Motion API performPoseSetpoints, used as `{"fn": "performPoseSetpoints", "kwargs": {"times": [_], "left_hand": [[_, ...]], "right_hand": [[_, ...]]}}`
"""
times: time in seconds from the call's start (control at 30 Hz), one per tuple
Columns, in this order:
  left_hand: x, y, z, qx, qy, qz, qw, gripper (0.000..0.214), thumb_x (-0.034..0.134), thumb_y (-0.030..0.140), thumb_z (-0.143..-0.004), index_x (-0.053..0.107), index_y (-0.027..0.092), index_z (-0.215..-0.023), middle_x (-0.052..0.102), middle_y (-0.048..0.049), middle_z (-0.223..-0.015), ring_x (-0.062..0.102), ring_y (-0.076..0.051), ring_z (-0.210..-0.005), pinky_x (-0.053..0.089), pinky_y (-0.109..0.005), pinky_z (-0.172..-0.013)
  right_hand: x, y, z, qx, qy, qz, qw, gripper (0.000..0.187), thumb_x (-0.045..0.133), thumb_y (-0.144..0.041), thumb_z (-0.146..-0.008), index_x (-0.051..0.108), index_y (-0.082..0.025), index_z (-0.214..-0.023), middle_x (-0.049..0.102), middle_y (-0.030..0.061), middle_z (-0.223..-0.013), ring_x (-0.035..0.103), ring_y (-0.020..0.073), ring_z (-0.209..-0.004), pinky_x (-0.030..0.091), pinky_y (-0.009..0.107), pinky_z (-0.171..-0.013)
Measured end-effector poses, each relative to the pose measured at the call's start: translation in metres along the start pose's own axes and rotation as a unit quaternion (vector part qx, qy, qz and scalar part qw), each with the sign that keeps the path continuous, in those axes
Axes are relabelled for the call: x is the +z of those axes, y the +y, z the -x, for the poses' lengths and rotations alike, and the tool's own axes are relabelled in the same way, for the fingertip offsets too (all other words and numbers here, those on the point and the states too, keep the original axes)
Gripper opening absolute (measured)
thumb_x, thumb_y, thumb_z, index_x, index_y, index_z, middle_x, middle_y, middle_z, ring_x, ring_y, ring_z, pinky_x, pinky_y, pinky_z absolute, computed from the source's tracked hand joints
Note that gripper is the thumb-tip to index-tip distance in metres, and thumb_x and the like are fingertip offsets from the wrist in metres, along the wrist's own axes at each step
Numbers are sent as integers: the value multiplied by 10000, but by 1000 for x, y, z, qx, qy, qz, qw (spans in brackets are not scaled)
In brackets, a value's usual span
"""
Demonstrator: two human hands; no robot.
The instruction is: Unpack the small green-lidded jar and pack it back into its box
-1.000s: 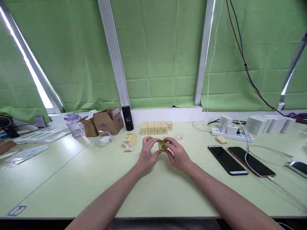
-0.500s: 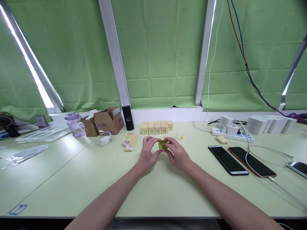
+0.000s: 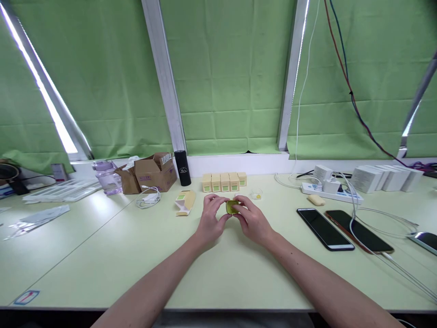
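A small olive-green squarish case (image 3: 232, 207) is held up between both hands over the middle of the table. My left hand (image 3: 212, 217) pinches its left side with fingertips and thumb. From the right, my right hand (image 3: 253, 219) grips it, one fingertip reaching over its inner face. What lies inside the case is too small to make out. Just beyond the hands stands a row of small tan cartons (image 3: 224, 182) with green labels. An opened carton (image 3: 185, 202) lies left of my left hand. Past my right hand is a small clear piece with a yellow spot (image 3: 256, 195).
At the back left stand a cardboard box (image 3: 155, 172), a black cylinder (image 3: 182, 168) and a purple bottle (image 3: 107, 176). Two phones, a dark one (image 3: 325, 228) and a brown-cased one (image 3: 358, 230), lie on the right, with cables and a power strip (image 3: 331, 193) behind.
Both hands keep hold of the green case in nearly the same place. The fingers of my right hand have shifted very slightly on it.
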State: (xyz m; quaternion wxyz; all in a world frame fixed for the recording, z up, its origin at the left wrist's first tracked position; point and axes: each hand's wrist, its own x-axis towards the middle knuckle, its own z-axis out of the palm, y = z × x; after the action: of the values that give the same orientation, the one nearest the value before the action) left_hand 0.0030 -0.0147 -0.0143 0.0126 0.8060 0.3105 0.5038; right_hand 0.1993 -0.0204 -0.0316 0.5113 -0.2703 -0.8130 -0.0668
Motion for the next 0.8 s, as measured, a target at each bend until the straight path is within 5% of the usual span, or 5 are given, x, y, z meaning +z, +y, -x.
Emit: {"fn": "performPoseSetpoints", "kwargs": {"times": [0.8], "left_hand": [[0, 1, 0, -7, 3, 4, 1000, 396, 687, 102, -871, 635, 242, -1238, 719, -85, -1146, 522, -287, -1145, 500, -503, -997]], "right_hand": [[0, 1, 0, -3, 19, -1, 1000, 261, 490, -107, -1019, 647, -233, -1185, 623, 152, -1294, 707, 235, -1051, 655, 417, -865]]}}
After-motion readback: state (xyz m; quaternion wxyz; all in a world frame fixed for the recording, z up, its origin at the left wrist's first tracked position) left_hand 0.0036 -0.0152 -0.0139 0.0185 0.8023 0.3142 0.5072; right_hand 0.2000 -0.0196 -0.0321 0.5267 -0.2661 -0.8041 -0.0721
